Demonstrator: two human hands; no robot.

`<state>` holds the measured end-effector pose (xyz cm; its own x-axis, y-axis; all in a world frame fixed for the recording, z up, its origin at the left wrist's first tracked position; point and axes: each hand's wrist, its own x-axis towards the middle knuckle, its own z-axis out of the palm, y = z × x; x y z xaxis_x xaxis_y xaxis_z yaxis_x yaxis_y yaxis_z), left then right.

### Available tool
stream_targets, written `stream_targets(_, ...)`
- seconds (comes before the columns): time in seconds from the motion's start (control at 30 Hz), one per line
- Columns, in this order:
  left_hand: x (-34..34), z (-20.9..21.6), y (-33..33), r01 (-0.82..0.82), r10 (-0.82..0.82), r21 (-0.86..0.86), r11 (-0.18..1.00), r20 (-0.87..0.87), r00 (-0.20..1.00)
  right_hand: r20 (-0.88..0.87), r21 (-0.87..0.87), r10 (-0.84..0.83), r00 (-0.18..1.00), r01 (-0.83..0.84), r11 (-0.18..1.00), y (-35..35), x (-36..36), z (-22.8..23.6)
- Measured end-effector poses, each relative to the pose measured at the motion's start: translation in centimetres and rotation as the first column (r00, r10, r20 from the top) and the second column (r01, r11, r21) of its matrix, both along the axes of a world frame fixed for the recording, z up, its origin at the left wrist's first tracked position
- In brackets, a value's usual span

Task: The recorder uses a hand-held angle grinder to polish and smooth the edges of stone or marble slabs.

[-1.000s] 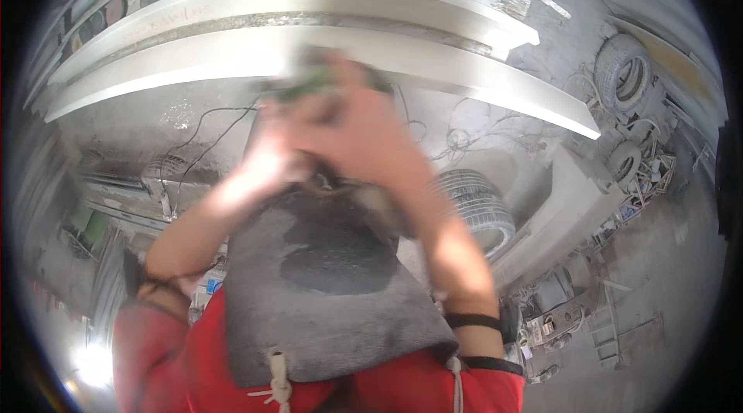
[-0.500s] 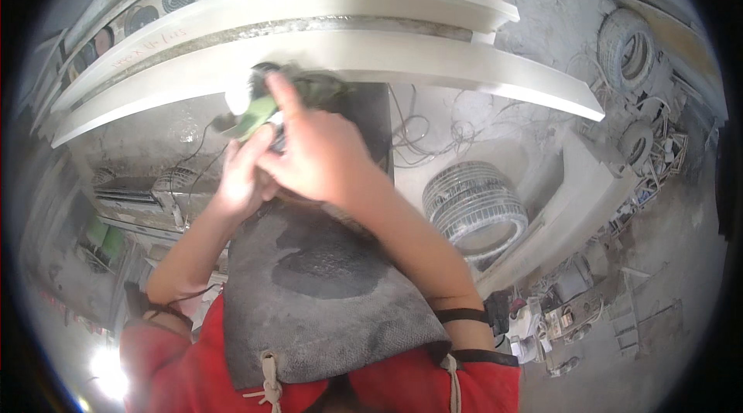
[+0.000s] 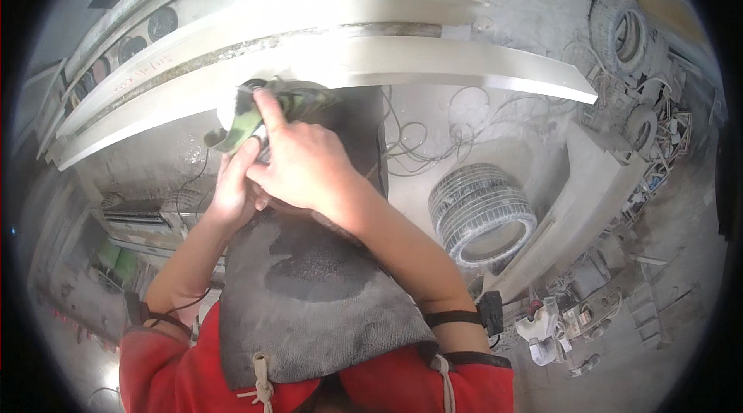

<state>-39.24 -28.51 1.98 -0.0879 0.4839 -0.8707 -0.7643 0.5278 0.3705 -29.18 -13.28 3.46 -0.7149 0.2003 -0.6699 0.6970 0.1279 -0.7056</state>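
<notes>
In front of my chest, both hands are close together on a crumpled green, black and white camouflage cloth (image 3: pixel 246 120). My left hand (image 3: pixel 238 185) is closed around the cloth's near end, with its thumb up against it. My right hand (image 3: pixel 306 161) grips from the other side, its index finger stretched along the cloth. A small greyish part shows between the hands, but what it belongs to is hidden. Beyond the cloth lies a long pale slab (image 3: pixel 433 61), its front edge close to the fabric. A dark leather apron (image 3: pixel 325 320) covers my front.
Further pale slabs run parallel behind the nearest one. Stacked tyres (image 3: pixel 484 215) stand on the floor to the right, near looped cable (image 3: pixel 410 134) and a long pale beam (image 3: pixel 588 188). More tyres (image 3: pixel 619 34) and cluttered scrap are along the far right. Round discs (image 3: pixel 162 23) lie at the far left.
The view has shifted slightly. Both hands keep their hold on the cloth, which was blurred by motion before and now appears sharper, spread a little toward the slab.
</notes>
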Motion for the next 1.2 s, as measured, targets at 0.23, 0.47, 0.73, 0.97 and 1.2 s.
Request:
stream_targets(0.23,15.7,-1.7,20.2,0.307,-0.337,0.322,0.896,0.042,0.940,0.025,0.208,-0.695,0.719,0.676,0.707,10.1,18.8,2.0)
stream_targets(0.47,16.3,-2.8,17.2,0.569,-0.528,0.308,0.763,-0.213,0.822,-0.243,0.343,-0.735,0.633,0.765,0.545,4.2,21.5,-2.0)
stream_targets(0.73,-6.7,-7.3,-13.9,0.242,-0.215,0.046,0.969,-0.320,0.923,-0.246,0.104,-0.299,0.922,0.332,0.938,-16.9,-3.0,-6.7)
stream_targets(0.97,2.2,-8.0,-4.3,0.522,-0.338,0.173,0.835,-0.587,0.735,-0.358,0.172,-0.543,0.760,0.625,0.762,-12.2,6.0,-7.5)
stream_targets(1.2,18.2,-4.8,18.4,0.787,-0.638,0.351,0.507,-0.461,0.617,-0.453,0.275,-0.829,0.328,0.936,0.220,2.1,23.6,-6.4)
